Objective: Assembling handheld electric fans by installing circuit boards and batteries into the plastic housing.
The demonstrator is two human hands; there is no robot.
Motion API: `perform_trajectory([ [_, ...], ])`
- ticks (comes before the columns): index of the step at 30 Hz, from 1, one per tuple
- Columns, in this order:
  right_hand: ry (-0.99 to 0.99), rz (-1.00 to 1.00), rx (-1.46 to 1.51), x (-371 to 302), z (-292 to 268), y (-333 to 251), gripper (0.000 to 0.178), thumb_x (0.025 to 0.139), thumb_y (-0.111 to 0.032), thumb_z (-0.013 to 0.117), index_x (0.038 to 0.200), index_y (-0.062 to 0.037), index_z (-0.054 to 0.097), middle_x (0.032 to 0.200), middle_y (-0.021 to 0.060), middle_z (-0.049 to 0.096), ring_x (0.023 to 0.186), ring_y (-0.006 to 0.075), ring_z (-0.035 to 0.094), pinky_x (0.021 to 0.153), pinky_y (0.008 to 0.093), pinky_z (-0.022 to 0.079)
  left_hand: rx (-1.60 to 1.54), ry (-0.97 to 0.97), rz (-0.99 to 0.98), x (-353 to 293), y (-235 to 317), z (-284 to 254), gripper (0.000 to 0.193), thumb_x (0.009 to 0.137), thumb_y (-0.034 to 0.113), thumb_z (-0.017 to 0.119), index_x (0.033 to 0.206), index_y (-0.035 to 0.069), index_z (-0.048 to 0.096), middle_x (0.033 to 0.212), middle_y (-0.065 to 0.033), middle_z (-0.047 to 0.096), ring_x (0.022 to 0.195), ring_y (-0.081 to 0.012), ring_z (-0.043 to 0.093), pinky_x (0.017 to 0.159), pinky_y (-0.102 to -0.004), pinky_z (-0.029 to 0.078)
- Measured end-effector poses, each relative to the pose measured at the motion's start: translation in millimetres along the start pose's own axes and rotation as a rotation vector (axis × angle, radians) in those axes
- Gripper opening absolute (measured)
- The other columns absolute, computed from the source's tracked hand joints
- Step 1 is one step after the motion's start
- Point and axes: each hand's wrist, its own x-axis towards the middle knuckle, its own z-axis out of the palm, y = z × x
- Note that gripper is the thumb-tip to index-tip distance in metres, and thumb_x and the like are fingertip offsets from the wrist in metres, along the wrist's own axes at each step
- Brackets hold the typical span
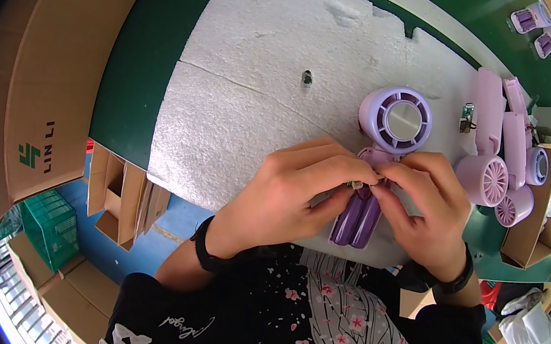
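An opened lilac handheld fan (395,121) lies on a white foam sheet (260,45), its round head away from me and its handle toward me. Two purple battery cells (357,218) lie side by side in the handle. Just above them, my left hand (302,187) is closed in a pinch on a small circuit board (358,184), mostly hidden by the fingers. My right hand (426,208) meets it from the other side, thumb and forefinger pinched at the board's edge. Thin wires seem to run beneath the fingertips; their ends are hidden.
Several pink and lilac fan bodies (489,135) lie at the right, by a loose circuit board (467,118) and an open cardboard box (538,216). A small dark part (307,77) rests on the foam. A tall carton (60,63) borders the green table (134,83) at the left.
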Motion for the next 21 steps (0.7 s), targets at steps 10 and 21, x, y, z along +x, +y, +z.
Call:
perform_trajectory([
  [10,0.044,-0.11,-0.066,7.4,-0.4,0.5,0.027,0.07,0.007,0.079,0.094,0.0011,0.068,0.094,0.0109,0.063,0.076,0.0218,0.063,0.066,0.0291,0.051,-0.012,0.035,-0.094,2.9,0.5,2.7,0.039,0.073,-0.014,0.069,0.108,0.004,0.065,0.108,-0.0128,0.067,0.085,-0.0206,0.069,0.072,-0.0306,0.057],
  [21,-0.029,0.044,-0.008,1.6,-4.5,-0.4,0.022,0.079,0.006,0.073,0.1,0.0012,0.068,0.095,0.0107,0.064,0.076,0.0202,0.063,0.067,0.0287,0.051,0.028,0.035,-0.101,1.2,-1.6,6.2,0.036,0.077,-0.01,0.071,0.11,0.002,0.066,0.111,-0.0134,0.068,0.084,-0.0208,0.071,0.07,-0.0286,0.059],
])
